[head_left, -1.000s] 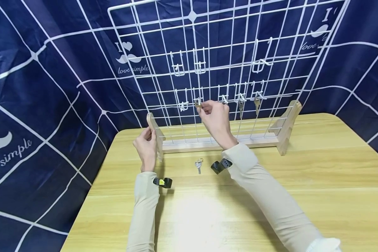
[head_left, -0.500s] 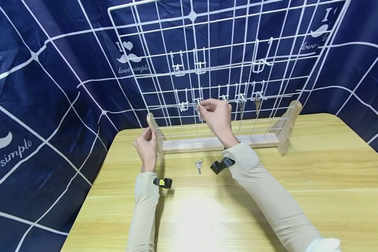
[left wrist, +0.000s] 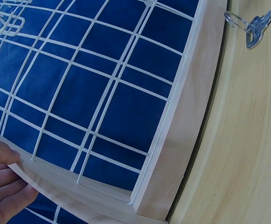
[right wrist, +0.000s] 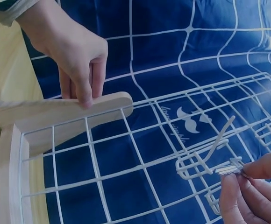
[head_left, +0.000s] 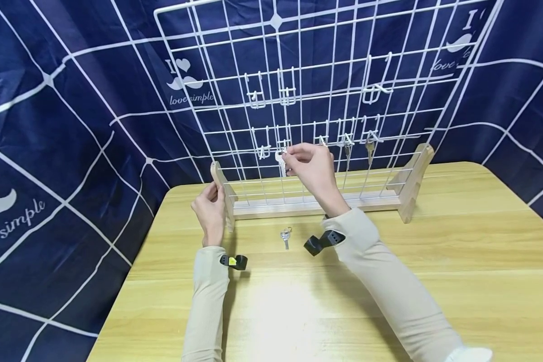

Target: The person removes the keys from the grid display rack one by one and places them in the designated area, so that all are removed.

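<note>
My left hand [head_left: 209, 208] pinches the upright edge of the rack's wooden side support [right wrist: 112, 103], thumb on one side and fingers on the other. At a lower-row hook of the white wire grid rack [left wrist: 92, 135], my right hand [head_left: 314, 168] pinches a key [head_left: 280, 162] near its top, and the blade points down. In the right wrist view my right fingertips [right wrist: 229, 184] are right beside a white wire hook [right wrist: 194, 165]. The fingers partly hide the key and its ring. Another silver key [head_left: 285, 238] with a small ring lies flat on the table below the rack.
Two keys, one dark [head_left: 347, 148] and one brass-coloured [head_left: 369, 148], hang from lower hooks on the right. Upper hooks [head_left: 255, 98] hold no keys. The rack's wooden base [head_left: 271, 208] stands on the wooden table [head_left: 389, 301], with blue patterned cloth [head_left: 95, 100] around it.
The key at my right fingertips has turned from mostly hidden to hanging blade-down in sight. My right hand has shifted slightly right; my left hand stays on the wooden support.
</note>
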`<action>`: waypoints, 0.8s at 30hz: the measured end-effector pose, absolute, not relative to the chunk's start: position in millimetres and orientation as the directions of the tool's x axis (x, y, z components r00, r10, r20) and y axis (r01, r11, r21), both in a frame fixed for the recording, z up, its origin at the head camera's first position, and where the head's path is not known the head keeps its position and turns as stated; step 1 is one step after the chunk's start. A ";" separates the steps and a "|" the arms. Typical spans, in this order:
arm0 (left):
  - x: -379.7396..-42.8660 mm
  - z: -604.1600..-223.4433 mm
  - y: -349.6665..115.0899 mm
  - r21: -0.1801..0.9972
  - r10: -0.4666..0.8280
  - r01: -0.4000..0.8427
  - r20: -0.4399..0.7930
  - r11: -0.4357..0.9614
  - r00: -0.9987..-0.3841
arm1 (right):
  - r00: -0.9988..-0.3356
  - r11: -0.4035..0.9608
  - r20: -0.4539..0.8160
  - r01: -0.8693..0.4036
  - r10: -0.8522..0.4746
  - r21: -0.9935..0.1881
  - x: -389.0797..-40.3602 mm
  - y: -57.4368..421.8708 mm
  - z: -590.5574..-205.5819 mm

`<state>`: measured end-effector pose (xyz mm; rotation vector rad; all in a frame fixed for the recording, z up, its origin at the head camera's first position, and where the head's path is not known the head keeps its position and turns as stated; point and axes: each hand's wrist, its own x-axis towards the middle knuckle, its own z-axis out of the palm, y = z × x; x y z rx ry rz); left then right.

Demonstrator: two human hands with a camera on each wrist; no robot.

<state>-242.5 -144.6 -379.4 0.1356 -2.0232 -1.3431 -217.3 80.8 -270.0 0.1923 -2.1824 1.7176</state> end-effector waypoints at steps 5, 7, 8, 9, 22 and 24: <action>-242.9 -380.9 -145.0 0.842 -0.439 0.286 0.493 0.457 -0.751 | -0.927 0.245 0.364 -0.334 0.090 -0.910 -212.8 82.9 -270.4; -243.0 -380.9 -144.9 0.842 -0.440 0.286 0.494 0.458 -0.750 | -0.925 0.245 0.372 -0.344 0.081 -0.907 -210.7 83.3 -270.1; -243.0 -380.7 -144.8 0.843 -0.441 0.284 0.492 0.458 -0.750 | -0.924 0.240 0.375 -0.347 0.077 -0.906 -209.8 83.5 -269.9; -243.0 -380.3 -144.7 0.842 -0.442 0.283 0.493 0.458 -0.750 | -0.924 0.231 0.376 -0.351 0.073 -0.907 -208.9 83.7 -269.7; -242.8 -379.6 -144.6 0.846 -0.448 0.272 0.485 0.459 -0.751 | -0.931 0.133 0.365 -0.358 0.028 -0.924 -196.9 89.4 -269.3; -243.0 -379.7 -144.8 0.847 -0.449 0.271 0.483 0.458 -0.752 | -0.931 0.133 0.364 -0.359 0.018 -0.924 -194.9 90.1 -270.6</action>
